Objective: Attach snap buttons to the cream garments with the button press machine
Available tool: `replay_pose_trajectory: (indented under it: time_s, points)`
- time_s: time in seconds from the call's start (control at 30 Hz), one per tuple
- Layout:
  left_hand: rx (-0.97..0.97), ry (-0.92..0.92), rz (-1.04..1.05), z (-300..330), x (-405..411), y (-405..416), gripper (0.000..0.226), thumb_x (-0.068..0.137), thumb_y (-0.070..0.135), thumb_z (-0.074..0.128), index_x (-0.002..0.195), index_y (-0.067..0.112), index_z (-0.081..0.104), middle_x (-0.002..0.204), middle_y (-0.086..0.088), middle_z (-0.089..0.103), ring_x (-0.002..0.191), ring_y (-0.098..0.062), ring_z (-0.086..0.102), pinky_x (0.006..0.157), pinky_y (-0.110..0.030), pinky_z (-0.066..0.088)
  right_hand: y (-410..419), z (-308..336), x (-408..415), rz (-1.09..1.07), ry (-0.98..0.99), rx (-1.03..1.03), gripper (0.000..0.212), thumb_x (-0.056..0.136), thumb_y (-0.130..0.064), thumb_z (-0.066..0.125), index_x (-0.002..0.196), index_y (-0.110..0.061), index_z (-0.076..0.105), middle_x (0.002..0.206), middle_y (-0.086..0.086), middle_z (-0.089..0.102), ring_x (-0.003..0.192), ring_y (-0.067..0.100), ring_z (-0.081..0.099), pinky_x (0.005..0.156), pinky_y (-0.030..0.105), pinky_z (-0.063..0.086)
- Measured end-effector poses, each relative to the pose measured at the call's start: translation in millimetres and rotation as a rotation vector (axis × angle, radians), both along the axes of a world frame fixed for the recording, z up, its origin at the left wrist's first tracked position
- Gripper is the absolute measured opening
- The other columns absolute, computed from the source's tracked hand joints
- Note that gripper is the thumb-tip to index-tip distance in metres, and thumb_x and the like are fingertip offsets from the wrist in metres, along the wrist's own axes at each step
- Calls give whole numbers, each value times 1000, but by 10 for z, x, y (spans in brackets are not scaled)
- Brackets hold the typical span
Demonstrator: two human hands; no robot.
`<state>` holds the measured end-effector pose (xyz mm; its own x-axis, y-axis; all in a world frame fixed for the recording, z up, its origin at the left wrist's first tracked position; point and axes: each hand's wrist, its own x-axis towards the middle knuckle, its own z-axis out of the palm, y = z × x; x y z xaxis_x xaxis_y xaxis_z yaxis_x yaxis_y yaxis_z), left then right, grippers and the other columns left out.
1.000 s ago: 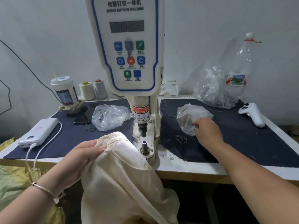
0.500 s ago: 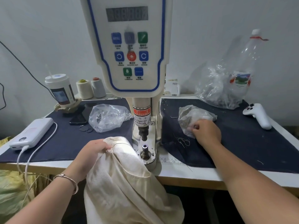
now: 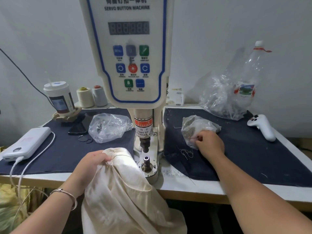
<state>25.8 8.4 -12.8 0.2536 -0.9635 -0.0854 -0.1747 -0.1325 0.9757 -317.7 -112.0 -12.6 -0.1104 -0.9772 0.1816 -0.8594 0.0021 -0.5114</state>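
While the left hand (image 3: 92, 163) bunches the cream garment (image 3: 125, 191) just beside the lower die (image 3: 146, 162), the right hand (image 3: 208, 143) pinches at the small plastic bag (image 3: 197, 128) on the tabletop (image 3: 194, 188). Garment likely soft, light, droopy; hold near hem.

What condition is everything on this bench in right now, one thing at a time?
Cream garment: bunched, draped over the table edge, gripped at its top by the left hand.
Button press machine: digits show on its display, lower die bare.
Small plastic bag: crumpled, the right hand is at its mouth, fingers curled.
Power bank: cable plugged in.
Plastic bottle: capped, upright.
Cup: lidded.
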Motion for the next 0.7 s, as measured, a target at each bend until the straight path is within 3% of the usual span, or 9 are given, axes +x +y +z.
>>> replay_pose_trajectory:
  time_s: [0.17,0.27,0.4,0.57,0.7]
  points:
    - [-28,-53,-1,16,-34,13,28,65,26,60,82,4,62,81,-13,52,79,-23,44,72,-37,33,6,-10,-6,-24,1,2,35,82,-23,68,53,-25,49,68,-3,58,69,24,53,59,27,35]
    - [-16,-38,-10,6,-24,15,27,72,21,62,80,-5,62,80,-14,52,78,-23,45,70,-37,34,18,3,-2,-26,26,-3,29,83,-20,64,57,-22,52,70,-2,58,70,25,55,59,27,35]
    - [-10,-59,-9,-26,-1,-3,6,85,11,60,80,8,60,79,-12,51,79,-24,44,74,-38,33,22,22,6,-6,67,-1,10,88,-25,61,79,-23,60,78,-3,55,74,23,52,64,27,36]
    - [-4,-72,0,28,-31,30,13,74,22,63,77,10,59,77,-9,51,76,-23,44,74,-38,33,10,26,14,-4,70,22,20,89,-30,63,71,-22,60,80,0,62,74,25,55,63,28,37]
    - [7,-69,7,90,-78,69,20,64,28,59,73,11,54,75,-8,48,74,-23,40,73,-38,30,23,28,18,-10,99,20,30,86,-18,60,57,-21,52,71,-4,55,69,24,52,59,27,37]
